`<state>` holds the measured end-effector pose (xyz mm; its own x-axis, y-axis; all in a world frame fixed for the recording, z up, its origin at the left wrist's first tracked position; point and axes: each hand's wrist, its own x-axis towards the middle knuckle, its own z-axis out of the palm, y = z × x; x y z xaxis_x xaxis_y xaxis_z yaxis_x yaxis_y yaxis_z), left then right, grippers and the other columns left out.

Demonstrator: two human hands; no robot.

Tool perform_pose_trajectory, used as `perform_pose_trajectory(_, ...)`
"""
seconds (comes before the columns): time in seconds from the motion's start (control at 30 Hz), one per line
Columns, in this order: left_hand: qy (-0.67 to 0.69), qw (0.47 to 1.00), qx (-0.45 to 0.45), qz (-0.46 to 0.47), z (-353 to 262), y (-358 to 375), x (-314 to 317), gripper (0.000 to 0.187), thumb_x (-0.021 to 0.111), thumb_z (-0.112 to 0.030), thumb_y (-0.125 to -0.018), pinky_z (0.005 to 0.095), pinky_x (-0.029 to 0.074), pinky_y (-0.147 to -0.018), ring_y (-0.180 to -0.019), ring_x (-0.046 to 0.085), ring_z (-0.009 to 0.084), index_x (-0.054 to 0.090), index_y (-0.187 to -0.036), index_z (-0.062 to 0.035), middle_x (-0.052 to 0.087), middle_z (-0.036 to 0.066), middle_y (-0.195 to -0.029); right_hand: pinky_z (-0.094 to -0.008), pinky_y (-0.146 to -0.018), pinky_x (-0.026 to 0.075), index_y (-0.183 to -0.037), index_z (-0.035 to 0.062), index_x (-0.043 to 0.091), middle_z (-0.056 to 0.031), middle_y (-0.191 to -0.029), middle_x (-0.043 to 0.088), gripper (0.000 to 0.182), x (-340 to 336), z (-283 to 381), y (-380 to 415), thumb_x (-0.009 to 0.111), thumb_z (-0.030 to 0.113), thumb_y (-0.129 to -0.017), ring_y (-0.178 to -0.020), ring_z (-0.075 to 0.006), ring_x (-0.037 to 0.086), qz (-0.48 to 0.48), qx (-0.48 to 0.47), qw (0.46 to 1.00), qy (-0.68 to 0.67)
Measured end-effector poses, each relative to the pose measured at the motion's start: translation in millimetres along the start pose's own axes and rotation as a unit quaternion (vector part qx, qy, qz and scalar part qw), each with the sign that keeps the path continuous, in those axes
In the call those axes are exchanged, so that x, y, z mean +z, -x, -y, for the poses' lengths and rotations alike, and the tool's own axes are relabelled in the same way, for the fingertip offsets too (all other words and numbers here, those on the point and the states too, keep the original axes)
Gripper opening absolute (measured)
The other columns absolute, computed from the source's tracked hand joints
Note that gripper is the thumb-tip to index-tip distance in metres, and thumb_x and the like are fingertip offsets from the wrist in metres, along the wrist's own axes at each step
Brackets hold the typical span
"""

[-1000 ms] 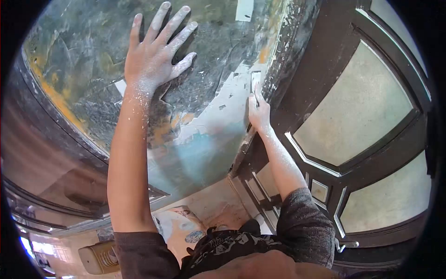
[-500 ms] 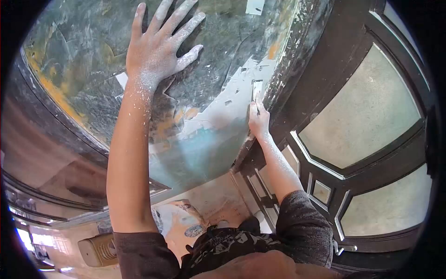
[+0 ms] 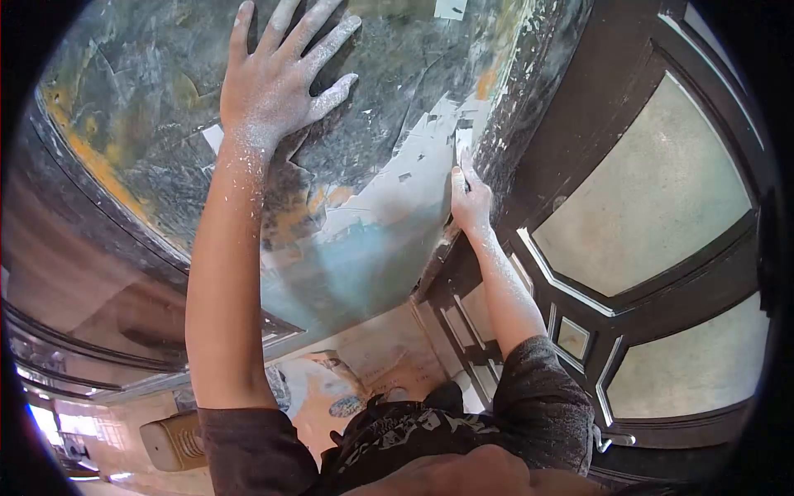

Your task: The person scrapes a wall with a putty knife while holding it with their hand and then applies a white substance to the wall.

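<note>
My left hand [image 3: 269, 91], dusted white, lies with fingers spread against the mottled grey-green wall [image 3: 165, 124]. At the wall's right edge, my right hand [image 3: 471, 200] is closed around a putty knife [image 3: 464, 142]. Its narrow blade points up and lies against a patch of white putty [image 3: 401, 182], which has ragged edges and covers part of the wall beside the frame. Much of the knife's handle is hidden in my fingers. White powder also coats both forearms.
A dark panelled door [image 3: 571, 223] with pale panes stands close on the right. Glossy dark panelling [image 3: 99, 273] curves along the left. Below, the floor [image 3: 397, 364] is stained, and a tan ribbed object [image 3: 169, 446] sits at lower left.
My right hand and the putty knife have shifted slightly up and to the right along the wall's edge. My left hand stays spread on the wall.
</note>
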<state>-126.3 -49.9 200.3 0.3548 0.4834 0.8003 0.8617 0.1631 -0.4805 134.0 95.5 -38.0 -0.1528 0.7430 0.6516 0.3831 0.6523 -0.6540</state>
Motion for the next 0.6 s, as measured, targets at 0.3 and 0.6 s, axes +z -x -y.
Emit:
perform_pose_trajectory(0.3, -0.004, 1.0, -0.003, 0.008, -0.4, 2.0, 1.5, 0.063, 0.069, -0.055, -0.082, 0.0611, 0.011, -0.123, -0.152, 0.027, 0.0303, 0.061, -0.137, -0.0252, 0.042, 0.003, -0.159, -0.0322, -0.098, 0.049, -0.142, -0.0039, 0.053, -0.0288, -0.132, 0.061, 0.045, 4.2, -15.0, -2.8, 0.055, 0.017, -0.102, -0.123, -0.0307, 0.064, -0.027, -0.07, 0.997, -0.018)
perform_pose_trajectory(0.6, 0.002, 1.0, 0.007, -0.018, 0.5, 2.2, 3.3, 0.063, 0.068, -0.055, -0.082, 0.0613, 0.011, -0.123, -0.152, 0.028, 0.0301, 0.061, -0.137, -0.0244, 0.042, 0.003, -0.158, -0.0353, -0.103, 0.047, -0.144, 0.0008, 0.052, -0.0262, -0.137, 0.058, 0.046, -10.1, 9.6, -24.1, 0.053, 0.02, -0.103, -0.13, -0.0368, 0.056, -0.012, -0.031, 0.999, -0.034)
